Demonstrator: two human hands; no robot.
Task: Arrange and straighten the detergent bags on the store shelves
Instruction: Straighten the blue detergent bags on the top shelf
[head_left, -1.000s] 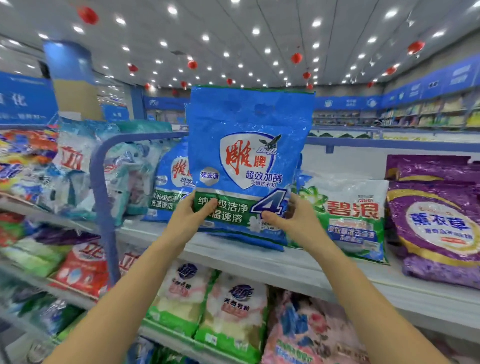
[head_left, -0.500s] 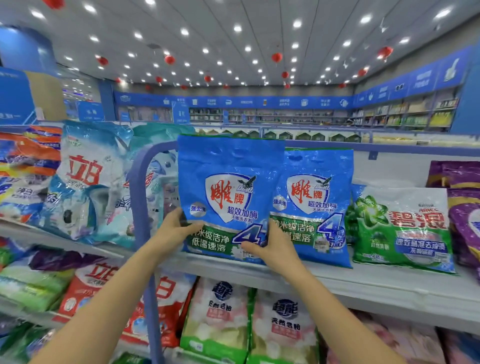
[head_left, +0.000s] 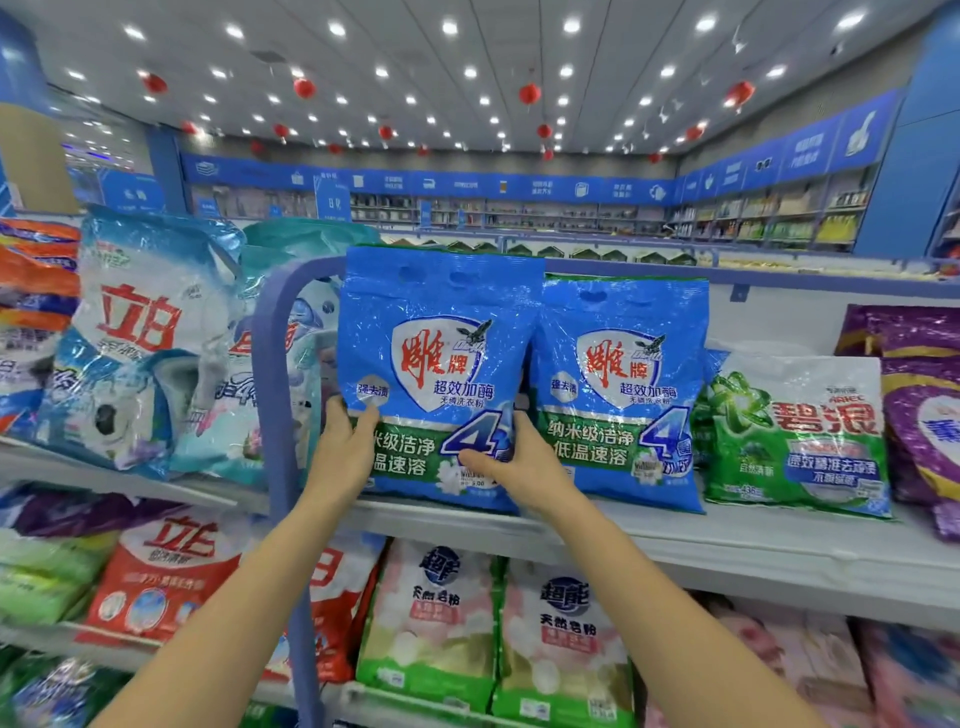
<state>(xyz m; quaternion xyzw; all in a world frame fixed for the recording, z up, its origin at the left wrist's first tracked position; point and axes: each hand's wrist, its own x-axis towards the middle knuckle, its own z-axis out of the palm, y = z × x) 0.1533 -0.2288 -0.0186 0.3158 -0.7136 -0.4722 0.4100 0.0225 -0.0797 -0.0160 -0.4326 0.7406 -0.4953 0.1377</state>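
Gripped the bag (head_left: 441, 364) upright on the shelf (head_left: 727, 551), left hand (head_left: 343, 452) at its left edge, right hand (head_left: 519, 462) at its right. Saw a second bag (head_left: 618, 395) touching its right side, a third bag (head_left: 795, 436) further right, a rail (head_left: 272, 389) just left, lower bags (head_left: 493, 634) beneath.

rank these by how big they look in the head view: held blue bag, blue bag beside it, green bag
1. held blue bag, nearer the camera
2. blue bag beside it, probably the same size really
3. green bag, clearly shorter
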